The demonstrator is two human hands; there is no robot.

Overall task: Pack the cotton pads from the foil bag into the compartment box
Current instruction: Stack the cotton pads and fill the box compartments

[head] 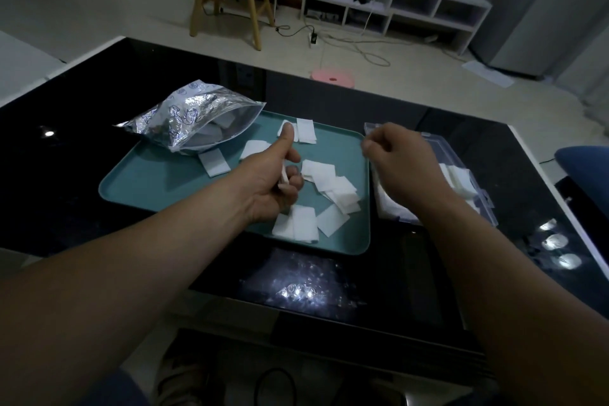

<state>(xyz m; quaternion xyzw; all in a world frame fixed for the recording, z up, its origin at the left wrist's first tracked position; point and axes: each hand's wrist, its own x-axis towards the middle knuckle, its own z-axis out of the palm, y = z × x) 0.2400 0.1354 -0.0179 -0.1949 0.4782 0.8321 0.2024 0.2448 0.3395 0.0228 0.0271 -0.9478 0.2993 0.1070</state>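
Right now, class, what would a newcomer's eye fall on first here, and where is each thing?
A teal tray strewn with white cotton pads sits on the dark table, with a shiny foil bag lying open on its far left corner. Above the tray the left hand grips a cotton pad, while the right hand hovers over the clear box right of the tray.

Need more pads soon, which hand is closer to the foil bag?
Left. The left hand hovers over the tray, just right of the foil bag; the right hand is farther right, above the box.
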